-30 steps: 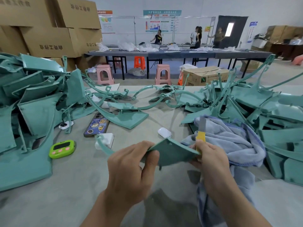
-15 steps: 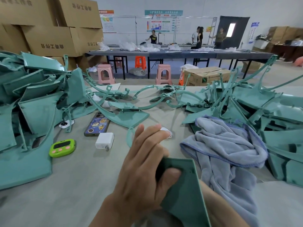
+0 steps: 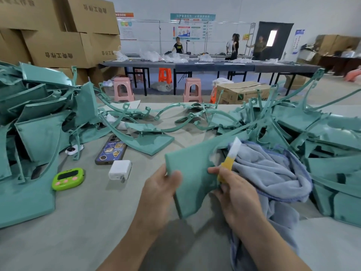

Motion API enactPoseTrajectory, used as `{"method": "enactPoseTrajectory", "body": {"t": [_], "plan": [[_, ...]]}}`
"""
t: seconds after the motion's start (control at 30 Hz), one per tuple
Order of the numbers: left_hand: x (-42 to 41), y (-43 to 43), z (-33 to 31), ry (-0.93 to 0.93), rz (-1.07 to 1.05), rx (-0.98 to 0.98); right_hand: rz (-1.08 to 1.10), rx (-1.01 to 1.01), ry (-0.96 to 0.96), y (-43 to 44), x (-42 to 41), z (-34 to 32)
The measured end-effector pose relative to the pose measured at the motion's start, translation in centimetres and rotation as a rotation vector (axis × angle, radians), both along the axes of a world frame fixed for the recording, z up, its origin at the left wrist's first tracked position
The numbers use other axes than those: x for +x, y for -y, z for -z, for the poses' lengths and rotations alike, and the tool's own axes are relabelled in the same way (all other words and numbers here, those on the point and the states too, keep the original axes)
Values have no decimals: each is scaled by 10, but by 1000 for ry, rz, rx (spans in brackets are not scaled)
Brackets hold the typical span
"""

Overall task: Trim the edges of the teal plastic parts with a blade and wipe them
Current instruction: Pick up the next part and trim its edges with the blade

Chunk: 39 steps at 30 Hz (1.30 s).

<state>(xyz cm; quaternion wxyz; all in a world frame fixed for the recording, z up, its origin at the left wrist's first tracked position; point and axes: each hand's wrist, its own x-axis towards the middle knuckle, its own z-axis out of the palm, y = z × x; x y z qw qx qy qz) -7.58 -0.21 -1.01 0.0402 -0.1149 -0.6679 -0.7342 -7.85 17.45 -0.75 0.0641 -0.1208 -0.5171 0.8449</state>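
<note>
**Teal plastic part in hand, blade at its right edge**

We hold the teal plastic part above the tabletop, its face tilted toward us, between both hands. Our left hand pinches its left edge, with the thumb on the face and the fingers curled behind. Our right hand is clenched round the yellow handle of the blade. The blade's pale tip points up and away beside the notched right edge of the part. The thumb of that hand reaches onto the part's face. We cannot tell whether the cutting edge touches the plastic. A blue-grey towel lies bunched just beside the right hand, and heaps of other teal parts flank us on both sides.

We judge that trimming is the step in hand and wiping has not yet begun. The right thumb sits close to the blade's likely path, so a slip off the thin edge could nick it. Only a pinch at one side braces the part, so pressure from the blade may twist it and gouge the face rather than shave the edge. The towel is near enough to snag the tip. A phone and a white charger lie to the left, away from the stroke.
</note>
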Motion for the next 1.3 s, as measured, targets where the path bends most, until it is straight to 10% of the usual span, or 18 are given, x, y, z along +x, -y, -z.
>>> {"method": "enactPoseTrajectory", "body": {"t": [0.3, 0.63, 0.87, 1.3], "plan": [[-3, 14, 7, -330, -432, -395, 56, 670, -141, 4, 14, 5], [-6, 22, 12, -493, -379, -602, -209, 975, -473, 15, 47, -15], [-5, 26, 8, -554, -407, -620, 108, 1258, -243, 2, 33, -22], [-6, 31, 11, -487, -438, -526, 137, 1272, -239, 1, 30, -16]]}}
